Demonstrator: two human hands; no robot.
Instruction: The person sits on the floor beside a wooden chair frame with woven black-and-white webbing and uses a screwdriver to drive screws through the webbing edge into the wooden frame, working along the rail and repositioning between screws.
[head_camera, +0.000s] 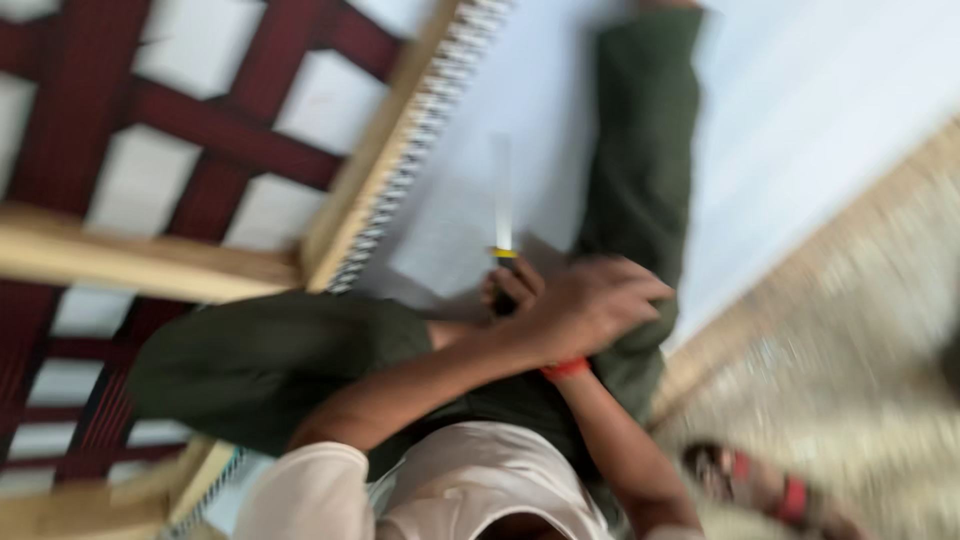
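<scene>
Just beyond the right hand (515, 290), the tool (503, 225) has a black handle, a yellow band and a pale silvery blade. A red band (565, 369) circles the wrist below the left hand (585, 300). Dark green trousers (640, 150) lie behind both hands, against a white sheet (800, 110). Left of the hands, dark red webbing (200, 130) crosses in a lattice inside a pale wooden frame (130, 262).

Wooden frame (150, 262) (red webbing (210, 125)), sandal (760, 485)

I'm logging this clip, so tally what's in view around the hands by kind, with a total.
Hands: 2, the left hand laid over the right hand
Tools with a black and yellow handle and a pale blade: 1, in the right hand
Pale wooden frames: 1
Red-strapped sandals: 1
Total: 5
</scene>
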